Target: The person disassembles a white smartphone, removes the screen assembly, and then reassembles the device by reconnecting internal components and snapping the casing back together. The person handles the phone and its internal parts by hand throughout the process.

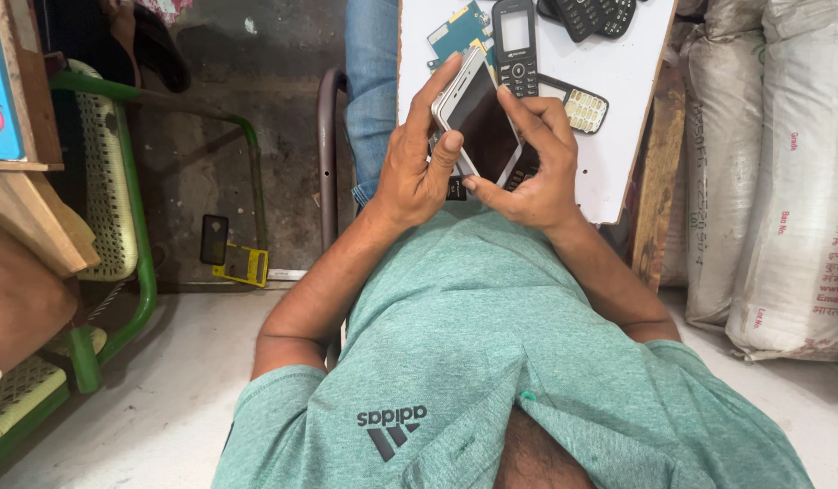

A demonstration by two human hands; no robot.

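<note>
- White sacks (772, 181): woven, stacked upright along the right edge of the view, just beside the board.
- Green-framed chair (120, 235): metal tube frame with pale woven seat, at the left, standing on the grey floor.
- White board (618, 118): flat work surface lying across the person's lap, in front of the green shirt; carries phone parts.
- Left hand (410, 172): wraps the smartphone from the left; fingers curled behind its back, forefinger stretched up along its left edge, thumb pressed on the lower part of the screen.
- Right hand (541, 172): closes on the smartphone from the right; fingers bent together over its right edge, thumb tip touching the lower corner.
- Smartphone (478, 118): silver-edged, dark screen facing up, tilted, held by both hands just above the near part of the board.
- Black keypad phone (515, 36): lies flat on the board, just beyond the smartphone.
- Keypad panel (587, 109): pale keys, on the board beside the right hand's fingers.
- Circuit board (455, 32): blue-green, on the board's far left.
- Small yellow frame (242, 264): on the floor, touching a dark phone-shaped piece (214, 239).
</note>
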